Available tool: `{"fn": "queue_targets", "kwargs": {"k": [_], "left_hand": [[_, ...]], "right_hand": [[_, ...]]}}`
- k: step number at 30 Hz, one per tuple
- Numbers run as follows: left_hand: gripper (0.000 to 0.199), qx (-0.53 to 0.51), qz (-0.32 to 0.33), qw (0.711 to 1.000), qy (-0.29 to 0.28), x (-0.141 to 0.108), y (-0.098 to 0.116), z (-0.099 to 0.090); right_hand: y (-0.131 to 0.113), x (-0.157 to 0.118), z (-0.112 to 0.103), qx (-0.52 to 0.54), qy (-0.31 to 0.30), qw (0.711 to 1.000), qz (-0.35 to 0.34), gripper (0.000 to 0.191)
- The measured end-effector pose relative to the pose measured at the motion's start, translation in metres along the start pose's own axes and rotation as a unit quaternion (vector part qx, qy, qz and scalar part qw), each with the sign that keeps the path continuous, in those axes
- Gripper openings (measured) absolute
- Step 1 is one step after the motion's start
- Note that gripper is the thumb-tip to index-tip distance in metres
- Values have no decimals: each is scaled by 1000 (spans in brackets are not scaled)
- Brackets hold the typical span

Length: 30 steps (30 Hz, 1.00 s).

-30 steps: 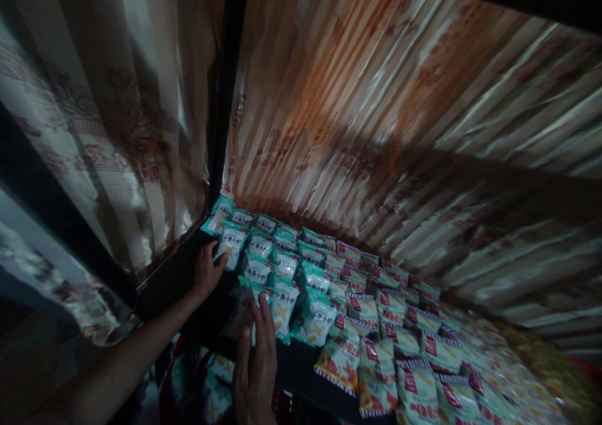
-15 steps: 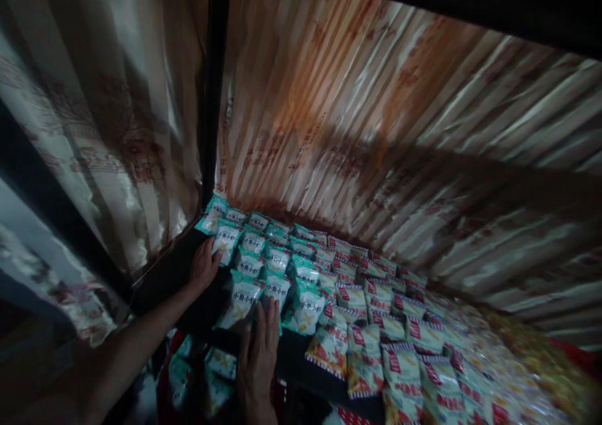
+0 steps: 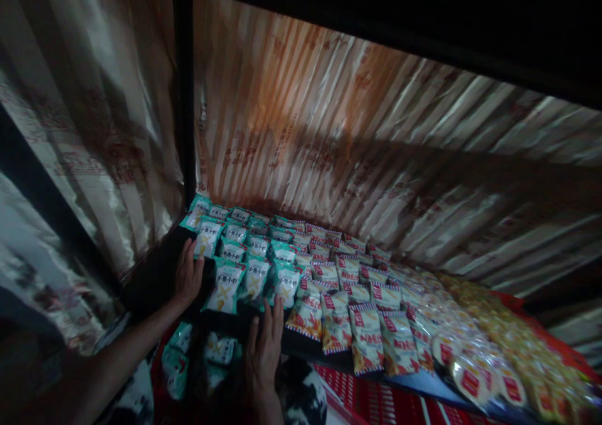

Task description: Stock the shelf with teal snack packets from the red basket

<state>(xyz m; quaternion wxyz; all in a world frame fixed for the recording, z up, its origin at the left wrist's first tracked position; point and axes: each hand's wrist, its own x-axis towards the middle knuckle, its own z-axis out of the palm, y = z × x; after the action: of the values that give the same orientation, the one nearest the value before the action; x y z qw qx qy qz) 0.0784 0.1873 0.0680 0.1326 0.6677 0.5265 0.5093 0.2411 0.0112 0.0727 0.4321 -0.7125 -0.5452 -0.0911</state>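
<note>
Rows of green-and-white snack packets (image 3: 224, 285) lie on a dark shelf (image 3: 157, 271), at its left end. My left hand (image 3: 189, 276) is at the left edge of these rows, fingers apart, near a packet (image 3: 207, 237) and holding nothing. Lower down, my right hand (image 3: 266, 343) has its fingers spread, with fingertips at the bottom of the front-row green packet (image 3: 286, 284). Nothing is gripped in it. White packets with red print and striped edges (image 3: 367, 337) stand in rows just right of the green ones.
Clear-wrapped round items (image 3: 470, 375) and yellow packets (image 3: 522, 356) fill the shelf's right part. Pleated curtains (image 3: 282, 111) hang behind and to the left, beside a dark post (image 3: 184, 86). More green packets (image 3: 175, 368) lie below the shelf edge, near a red patterned cloth (image 3: 376, 400).
The view has swung right, showing more of the right end. My right hand has moved from the middle front green packet to the one at its right. My left hand remains beside the rows.
</note>
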Motion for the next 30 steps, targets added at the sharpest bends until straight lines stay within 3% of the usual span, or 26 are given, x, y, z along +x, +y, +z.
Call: {"fn": "queue_targets", "kwargs": {"k": [3,6,9,12,20,30], "left_hand": [[43,-14,73,997,-34,-31,37,-19],[38,-31,140,984,-104,-62,72,-28],[38,-44,164,971,-171,-86,101,-22],[41,-69,131,967,-206,-99,120,-1],[46,-110,92,963,-229,-98,141,56],[52,-106,10,967,-234,-95,142,87]], "right_hand": [[12,-1,-6,0,13,1000,21,42],[19,-1,-11,8,27,999,32,42],[24,-2,-13,16,44,998,39,43],[28,-2,-13,32,53,997,52,44],[42,2,-13,75,51,992,90,49],[58,16,-2,96,34,991,92,49]]}}
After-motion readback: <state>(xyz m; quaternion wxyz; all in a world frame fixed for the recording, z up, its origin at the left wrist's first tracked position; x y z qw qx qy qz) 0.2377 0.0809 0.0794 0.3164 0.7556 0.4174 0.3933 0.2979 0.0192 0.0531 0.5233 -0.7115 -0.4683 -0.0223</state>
